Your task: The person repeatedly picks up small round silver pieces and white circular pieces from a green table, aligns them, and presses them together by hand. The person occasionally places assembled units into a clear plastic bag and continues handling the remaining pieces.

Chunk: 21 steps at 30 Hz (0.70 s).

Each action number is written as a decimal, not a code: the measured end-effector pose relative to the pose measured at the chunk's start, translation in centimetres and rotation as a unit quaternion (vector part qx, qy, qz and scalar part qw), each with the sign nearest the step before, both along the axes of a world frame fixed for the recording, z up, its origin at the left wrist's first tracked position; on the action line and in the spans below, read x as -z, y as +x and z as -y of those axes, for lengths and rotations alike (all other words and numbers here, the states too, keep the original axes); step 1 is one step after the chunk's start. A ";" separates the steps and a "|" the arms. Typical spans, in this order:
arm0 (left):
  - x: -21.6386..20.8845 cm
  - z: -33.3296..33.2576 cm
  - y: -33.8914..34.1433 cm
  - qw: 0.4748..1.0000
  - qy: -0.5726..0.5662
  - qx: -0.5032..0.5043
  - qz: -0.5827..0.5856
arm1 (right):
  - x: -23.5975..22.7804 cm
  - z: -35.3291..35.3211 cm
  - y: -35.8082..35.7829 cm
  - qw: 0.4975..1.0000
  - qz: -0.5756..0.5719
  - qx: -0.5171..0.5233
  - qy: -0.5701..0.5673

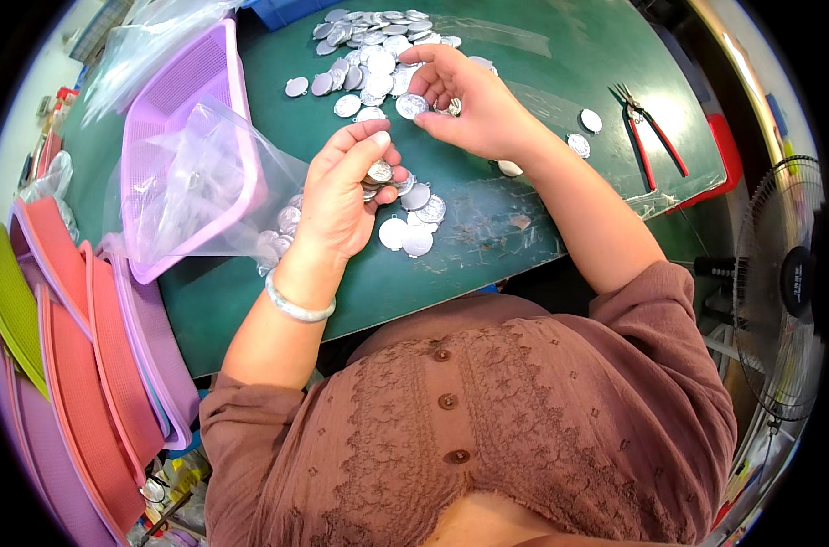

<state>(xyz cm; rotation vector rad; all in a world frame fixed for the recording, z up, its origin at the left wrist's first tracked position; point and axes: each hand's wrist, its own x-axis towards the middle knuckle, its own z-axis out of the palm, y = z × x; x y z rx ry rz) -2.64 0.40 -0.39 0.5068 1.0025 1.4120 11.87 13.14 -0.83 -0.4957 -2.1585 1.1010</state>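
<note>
Though more beyond, discs (379, 171) in hands (341, 187) (474, 102).

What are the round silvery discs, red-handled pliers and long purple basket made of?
The round silvery discs: probably metal, from their grey sheen, some with apparent relief.
The red-handled pliers: likely steel, given the dark metallic head; smooth red grips, perhaps plastic or rubber.
The long purple basket: apparently smooth moulded plastic, judging by its perforated walls.
</note>
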 end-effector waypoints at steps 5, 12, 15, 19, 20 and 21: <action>-0.1 0.0 0.3 1.000 -0.017 -0.021 0.001 | -1.0 1.6 -0.1 0.996 -0.035 -0.078 0.003; 0.1 0.1 0.5 0.999 -0.014 -0.027 -0.031 | -1.2 2.3 -0.3 0.993 -0.061 -0.095 -0.017; -0.1 0.0 0.6 0.999 -0.011 -0.027 -0.045 | -0.9 2.3 -0.4 0.992 -0.078 -0.089 -0.038; 0.2 0.0 0.8 0.998 -0.001 -0.033 -0.054 | -0.9 2.4 -0.3 0.988 -0.096 -0.096 -0.066; 0.3 0.0 0.8 0.998 0.003 -0.033 -0.056 | -1.0 2.4 -0.4 0.988 -0.101 -0.097 -0.061; 0.4 0.0 0.8 0.998 0.005 -0.033 -0.061 | -1.0 2.4 -0.4 0.988 -0.105 -0.098 -0.056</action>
